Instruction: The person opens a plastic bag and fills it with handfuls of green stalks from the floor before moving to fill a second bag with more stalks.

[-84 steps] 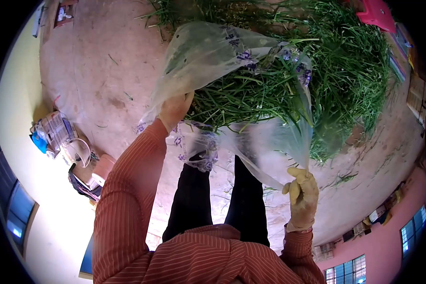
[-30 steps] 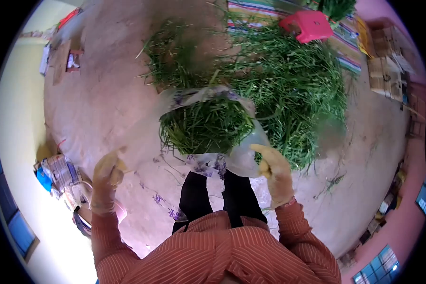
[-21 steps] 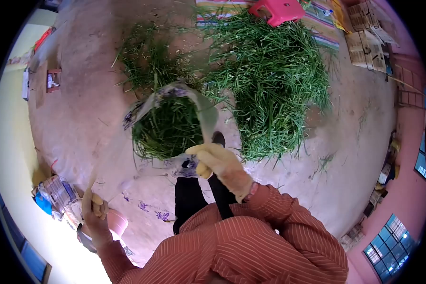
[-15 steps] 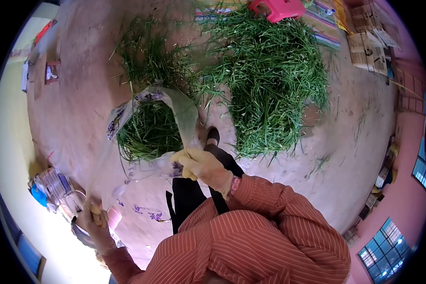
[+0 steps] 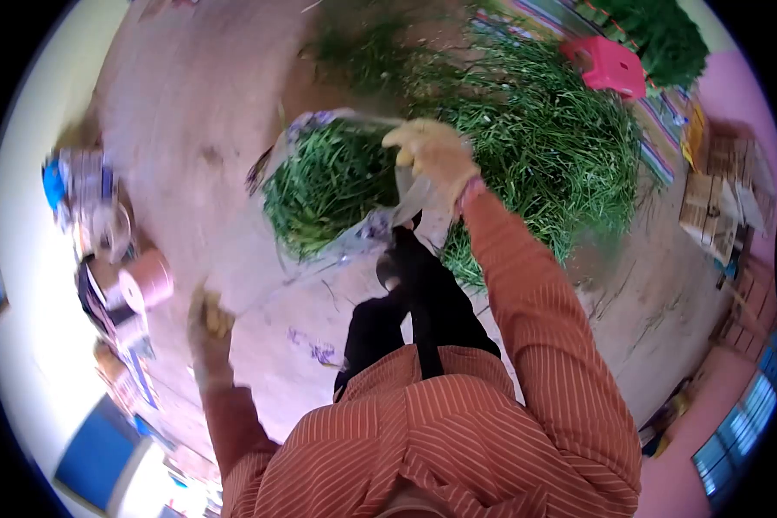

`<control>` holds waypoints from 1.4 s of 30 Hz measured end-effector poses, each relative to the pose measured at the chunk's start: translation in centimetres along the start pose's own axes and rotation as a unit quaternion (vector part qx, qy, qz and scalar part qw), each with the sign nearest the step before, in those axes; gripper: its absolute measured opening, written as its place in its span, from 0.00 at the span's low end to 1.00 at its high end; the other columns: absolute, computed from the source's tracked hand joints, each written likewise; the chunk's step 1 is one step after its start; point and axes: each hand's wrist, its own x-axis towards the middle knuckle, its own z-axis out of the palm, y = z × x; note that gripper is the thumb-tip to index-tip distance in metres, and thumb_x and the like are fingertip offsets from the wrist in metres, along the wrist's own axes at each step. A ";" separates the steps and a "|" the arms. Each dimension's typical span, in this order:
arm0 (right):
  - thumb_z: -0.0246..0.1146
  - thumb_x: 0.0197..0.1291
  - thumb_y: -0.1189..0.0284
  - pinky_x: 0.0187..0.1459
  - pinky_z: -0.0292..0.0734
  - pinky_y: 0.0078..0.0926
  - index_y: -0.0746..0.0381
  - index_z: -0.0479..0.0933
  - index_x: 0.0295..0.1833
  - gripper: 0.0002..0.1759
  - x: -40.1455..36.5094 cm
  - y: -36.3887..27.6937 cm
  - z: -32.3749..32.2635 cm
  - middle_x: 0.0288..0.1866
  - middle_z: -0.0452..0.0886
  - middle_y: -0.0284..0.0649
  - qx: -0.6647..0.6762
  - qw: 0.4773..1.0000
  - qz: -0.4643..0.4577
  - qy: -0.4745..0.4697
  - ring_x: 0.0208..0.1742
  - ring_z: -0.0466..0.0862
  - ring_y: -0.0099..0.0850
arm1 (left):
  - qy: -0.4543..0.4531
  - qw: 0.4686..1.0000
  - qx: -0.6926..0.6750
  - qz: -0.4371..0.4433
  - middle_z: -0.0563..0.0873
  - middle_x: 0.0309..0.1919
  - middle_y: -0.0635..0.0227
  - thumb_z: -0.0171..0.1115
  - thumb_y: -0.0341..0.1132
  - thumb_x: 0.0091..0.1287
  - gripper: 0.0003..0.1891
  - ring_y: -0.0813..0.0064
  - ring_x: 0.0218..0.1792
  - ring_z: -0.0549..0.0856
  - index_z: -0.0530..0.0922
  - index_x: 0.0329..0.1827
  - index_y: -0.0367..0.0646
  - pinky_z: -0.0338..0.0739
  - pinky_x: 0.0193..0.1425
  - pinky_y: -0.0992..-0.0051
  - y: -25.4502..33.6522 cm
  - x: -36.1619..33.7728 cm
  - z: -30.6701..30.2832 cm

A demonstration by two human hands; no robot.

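A clear plastic bag (image 5: 373,226) with purple print lies open on the floor, with cut green grass (image 5: 328,186) inside it. My right hand (image 5: 432,155), in a pale yellow glove, is closed on the bag's rim at its right side. Lower left, my gloved left hand (image 5: 209,321) has its fingers curled round a thin, stretched part of the same bag, which runs toward the grass as a faint line. A large heap of loose grass (image 5: 544,147) spreads to the right of the bag.
Beyond the heap are a pink stool (image 5: 609,66), a striped mat (image 5: 656,147) and a dark green bundle (image 5: 656,34). A pink bucket (image 5: 147,281) and stacked items stand at the left wall. Cardboard (image 5: 708,211) is at the right. My legs are just below the bag.
The view has shifted and turned. My right hand has moved up along the bag's right side, to the far part of its rim. My left hand still pulls plastic out at the lower left.
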 end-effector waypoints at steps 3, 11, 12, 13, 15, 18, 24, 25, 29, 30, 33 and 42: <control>0.53 0.56 0.75 0.26 0.72 0.20 0.61 0.80 0.42 0.12 2.1 0.6 2.6 0.30 0.80 0.34 -0.147 0.988 0.011 -0.041 0.26 0.78 0.22 | -0.007 0.999 -0.032 -0.023 0.55 0.12 0.81 0.43 0.35 0.72 0.19 0.89 0.12 0.54 0.69 0.61 0.34 0.53 0.20 0.86 -4.7 0.1 -3.5; 0.63 0.42 0.76 0.37 0.78 0.33 0.51 0.82 0.37 0.13 8.5 -6.8 7.6 0.33 0.82 0.38 -0.503 0.790 -0.336 -0.097 0.36 0.83 0.37 | -0.099 0.962 -0.166 0.191 0.57 0.10 0.84 0.43 0.37 0.73 0.21 0.89 0.11 0.55 0.65 0.61 0.27 0.52 0.19 0.85 -3.5 -5.1 -11.9; 0.63 0.43 0.75 0.37 0.78 0.32 0.51 0.82 0.37 0.12 9.0 -8.8 9.2 0.34 0.82 0.38 -0.514 0.806 -0.277 -0.097 0.34 0.83 0.36 | -0.078 0.961 -0.131 0.230 0.57 0.09 0.83 0.43 0.38 0.73 0.23 0.90 0.10 0.56 0.63 0.63 0.28 0.53 0.19 0.87 -3.3 -7.1 -11.6; 0.64 0.44 0.75 0.37 0.78 0.30 0.52 0.82 0.37 0.12 8.9 -10.2 9.6 0.34 0.82 0.38 -0.520 0.821 -0.216 -0.096 0.33 0.83 0.35 | -0.056 0.960 -0.142 0.236 0.57 0.09 0.83 0.43 0.38 0.73 0.23 0.90 0.10 0.56 0.63 0.63 0.28 0.52 0.18 0.87 -2.9 -9.4 -11.0; 0.59 0.50 0.75 0.34 0.78 0.26 0.54 0.82 0.40 0.11 5.1 -12.0 8.0 0.32 0.81 0.37 -0.441 0.837 -0.306 -0.104 0.30 0.81 0.30 | -0.038 0.955 -0.157 0.250 0.58 0.09 0.83 0.43 0.39 0.74 0.23 0.90 0.10 0.56 0.63 0.63 0.28 0.52 0.18 0.87 -4.2 -13.6 -10.0; 0.59 0.54 0.74 0.28 0.76 0.21 0.59 0.82 0.40 0.09 -1.1 -11.9 6.4 0.29 0.80 0.36 -0.207 0.925 -0.290 -0.131 0.26 0.79 0.25 | -0.115 0.935 -0.180 0.282 0.58 0.09 0.83 0.43 0.39 0.74 0.21 0.90 0.10 0.56 0.67 0.61 0.29 0.53 0.19 0.87 -8.8 -19.3 -7.9; 0.60 0.52 0.68 0.23 0.72 0.21 0.64 0.80 0.35 0.11 -3.5 6.7 1.4 0.25 0.80 0.39 -0.251 0.949 -0.122 -0.148 0.23 0.78 0.26 | 0.078 0.970 -0.213 0.085 0.70 0.15 0.78 0.49 0.40 0.70 0.15 0.84 0.16 0.66 0.78 0.43 0.37 0.63 0.27 0.79 -25.6 -21.1 -4.4; 0.59 0.52 0.68 0.24 0.72 0.21 0.65 0.80 0.34 0.11 -4.8 10.0 1.2 0.25 0.80 0.39 -0.372 0.907 -0.147 -0.131 0.23 0.78 0.25 | 0.052 0.977 -0.196 0.070 0.71 0.18 0.77 0.50 0.40 0.70 0.14 0.83 0.17 0.67 0.77 0.45 0.38 0.64 0.29 0.77 -29.1 -20.1 -5.2; 0.59 0.52 0.62 0.28 0.73 0.27 0.56 0.81 0.33 0.11 -10.3 16.8 1.7 0.24 0.82 0.37 -0.083 0.986 0.146 0.016 0.22 0.80 0.29 | 0.048 0.976 -0.210 0.028 0.69 0.17 0.78 0.49 0.39 0.69 0.16 0.83 0.16 0.64 0.74 0.51 0.36 0.61 0.26 0.79 -34.6 -19.0 -3.6; 0.59 0.52 0.62 0.28 0.73 0.27 0.56 0.81 0.33 0.11 -11.1 17.0 1.7 0.24 0.82 0.37 -0.083 0.985 0.153 0.015 0.22 0.80 0.29 | 0.029 0.973 -0.229 0.019 0.66 0.16 0.78 0.49 0.39 0.69 0.18 0.84 0.15 0.63 0.72 0.54 0.35 0.60 0.25 0.79 -34.6 -19.3 -3.1; 0.58 0.53 0.62 0.29 0.74 0.31 0.63 0.78 0.37 0.14 -13.1 16.7 2.0 0.21 0.80 0.39 -0.018 0.995 0.078 0.056 0.23 0.80 0.34 | 0.028 0.977 -0.206 0.041 0.58 0.15 0.81 0.48 0.40 0.69 0.23 0.87 0.14 0.57 0.66 0.63 0.34 0.55 0.22 0.83 -33.8 -20.7 -1.6; 0.67 0.47 0.64 0.62 0.62 0.38 0.69 0.60 0.65 0.41 -33.0 27.9 -1.0 0.59 0.70 0.55 -0.325 0.935 0.026 0.142 0.61 0.68 0.48 | 0.005 0.982 -0.181 0.058 0.54 0.14 0.82 0.43 0.36 0.71 0.25 0.89 0.14 0.54 0.58 0.69 0.36 0.53 0.22 0.86 -33.3 -19.3 -0.2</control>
